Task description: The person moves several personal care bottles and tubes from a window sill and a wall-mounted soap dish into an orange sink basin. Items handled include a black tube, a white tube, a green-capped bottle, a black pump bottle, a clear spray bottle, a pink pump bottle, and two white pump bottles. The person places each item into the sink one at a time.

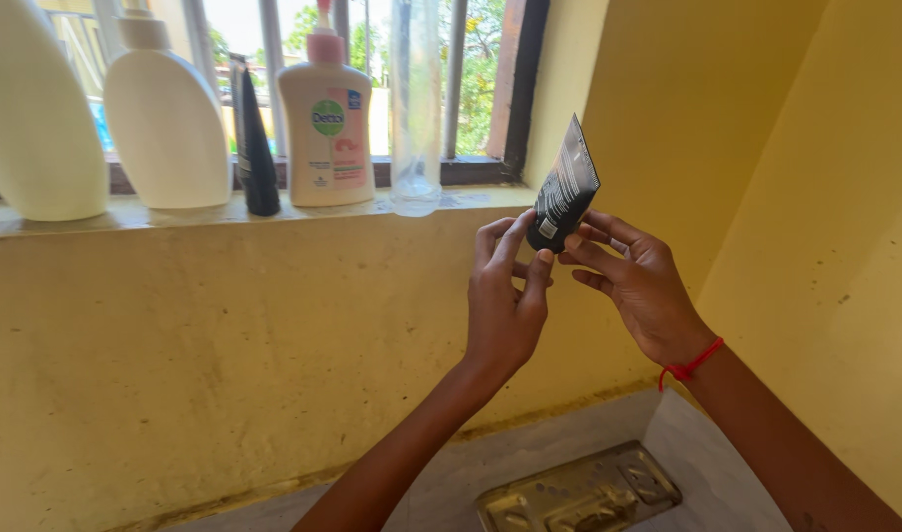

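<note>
Both hands hold a dark tube upright in front of the yellow wall, cap end down.

The tube point(565, 187) stands with its long axis nearly vertical, a little tilted: the flat crimped end points to about 12 o'clock and the cap end to about 6 o'clock, down into the fingers. The right hand point(640, 286) comes from 4 o'clock and its fingers are closed around the lower body of the tube. The left hand point(505, 296) comes from 7 o'clock; its thumb and fingertips are pinched at the cap end, touching it, so this hand is the nearer one to the cap. The sill point(126, 215) with bottles point(165, 123) lies at 10 o'clock, well apart. A metal soap dish point(579, 493) lies below at 6 o'clock.
</note>
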